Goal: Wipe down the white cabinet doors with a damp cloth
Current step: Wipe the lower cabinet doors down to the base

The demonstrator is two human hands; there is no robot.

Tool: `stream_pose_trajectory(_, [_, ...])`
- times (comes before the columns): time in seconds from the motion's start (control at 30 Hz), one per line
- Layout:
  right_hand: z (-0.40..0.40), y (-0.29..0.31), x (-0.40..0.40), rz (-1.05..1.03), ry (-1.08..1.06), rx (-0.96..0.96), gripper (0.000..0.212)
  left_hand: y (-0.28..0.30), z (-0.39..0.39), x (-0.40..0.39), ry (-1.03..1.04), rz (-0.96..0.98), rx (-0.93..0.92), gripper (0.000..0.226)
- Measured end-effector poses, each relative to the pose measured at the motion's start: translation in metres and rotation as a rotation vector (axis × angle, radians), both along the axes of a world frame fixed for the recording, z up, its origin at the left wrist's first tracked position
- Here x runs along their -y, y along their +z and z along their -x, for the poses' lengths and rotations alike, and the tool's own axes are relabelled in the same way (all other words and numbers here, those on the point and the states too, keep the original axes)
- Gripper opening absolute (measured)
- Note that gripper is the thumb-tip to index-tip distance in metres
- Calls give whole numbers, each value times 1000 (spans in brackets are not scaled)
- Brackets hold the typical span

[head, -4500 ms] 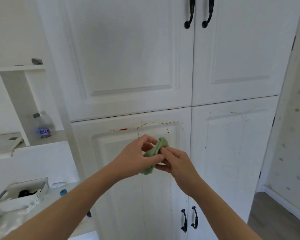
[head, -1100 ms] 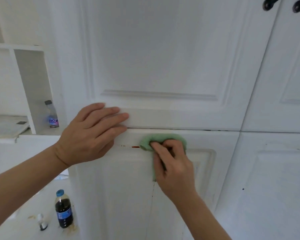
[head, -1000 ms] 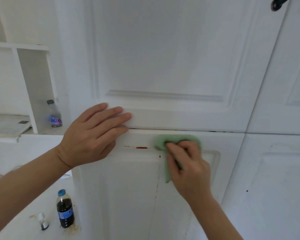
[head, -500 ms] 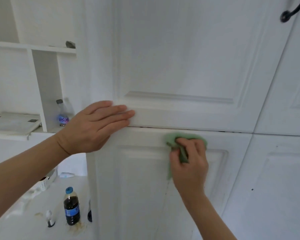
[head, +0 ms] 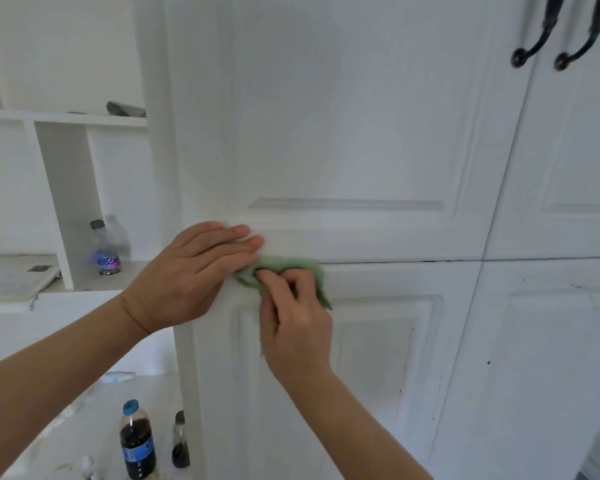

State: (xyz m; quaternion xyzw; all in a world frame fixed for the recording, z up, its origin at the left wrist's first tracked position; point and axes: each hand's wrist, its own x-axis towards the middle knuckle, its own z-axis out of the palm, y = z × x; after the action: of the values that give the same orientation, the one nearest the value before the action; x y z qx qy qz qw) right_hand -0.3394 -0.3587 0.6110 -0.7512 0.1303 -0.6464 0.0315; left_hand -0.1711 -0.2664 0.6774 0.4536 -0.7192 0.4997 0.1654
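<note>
Head view
Risk: green cloth (head: 284,271) could slip off the top edge of the lower cabinet door (head: 378,358), if gripped loosely.
Left hand (head: 191,275): spread flat, fingers straight, pressing where the upper door (head: 343,133) ends.
Right hand (head: 297,323): fingers curled, pinching the cloth against the lower door.

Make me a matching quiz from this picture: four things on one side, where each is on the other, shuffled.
1. green cloth
2. left hand
3. cola bottle
4. black handles

A. top right, on the upper doors
B. flat against the cabinet door
C. under the right hand
D. on the counter, lower left

Pairs: 1-C, 2-B, 3-D, 4-A
</note>
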Motion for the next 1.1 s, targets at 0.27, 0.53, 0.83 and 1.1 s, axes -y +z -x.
stream_pose_trajectory(0.27, [64, -6, 46, -284, -84, 86, 25, -1, 5, -1, -45, 20, -80, 38])
stream_pose_trajectory(0.53, [67, -18, 52, 119, -37, -360, 19, -21, 52, 18, 151, 298, -92, 23])
stream_pose_trajectory(0.83, [107, -19, 86, -337, -144, 160, 25, -13, 94, 64, 44, 104, 101, 22])
stream_pose_trajectory(1.1, [179, -5, 171, -303, -242, 123, 19, -16, 99, 86, 109, 166, 198, 33])
